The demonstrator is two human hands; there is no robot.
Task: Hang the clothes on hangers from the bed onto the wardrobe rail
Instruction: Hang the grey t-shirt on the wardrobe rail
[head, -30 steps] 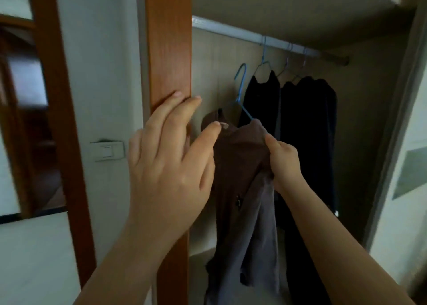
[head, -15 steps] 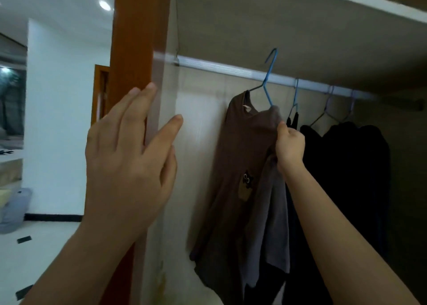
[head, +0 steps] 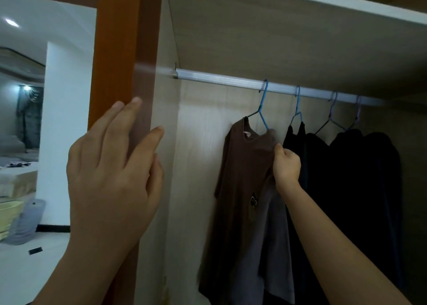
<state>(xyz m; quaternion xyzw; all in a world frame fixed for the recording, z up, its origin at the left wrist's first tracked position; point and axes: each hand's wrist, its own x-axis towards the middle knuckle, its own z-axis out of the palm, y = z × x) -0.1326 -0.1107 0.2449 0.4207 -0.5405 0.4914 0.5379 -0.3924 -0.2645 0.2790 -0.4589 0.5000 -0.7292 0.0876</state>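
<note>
Head view: right hand [head: 286, 164] grips the shirt [head: 245, 177] at its shoulder; the hanger [head: 263, 110] hooks the rail [head: 219, 79], at 11 o'clock from the grip. Left hand [head: 111, 177], fingers straight, is farther off, by the post [head: 120, 50].

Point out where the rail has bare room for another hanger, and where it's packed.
Free: the rail from its left bracket to the hanger of the brown shirt. Crowded: from there rightward, four hangers sit close, the dark clothes touching, and the right hand grips that shirt.
</note>
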